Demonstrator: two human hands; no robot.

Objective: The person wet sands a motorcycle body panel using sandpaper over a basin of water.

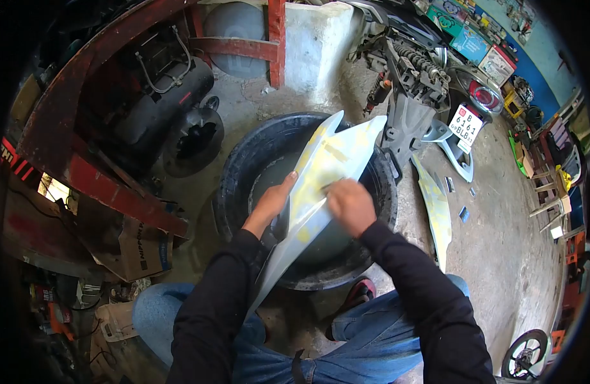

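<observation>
Frame centre: left hand (274, 203) grips motorcycle body panel (310, 211) above black tub (236, 173); right hand (351, 208) curled against panel's face, contents indeterminable.

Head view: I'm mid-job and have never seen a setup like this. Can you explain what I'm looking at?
There's no machine, only a person working bare-handed, seen by one camera worn on the head, looking forward and down. The left hand grips a pale panel with yellow patches by its edge. The right hand is on the panel's face; whether it holds anything is unclear. Below the panel is a black tub with greyish liquid. On the floor to the right lies a second patched panel, and beyond it stands a partly stripped motorbike.
</observation>
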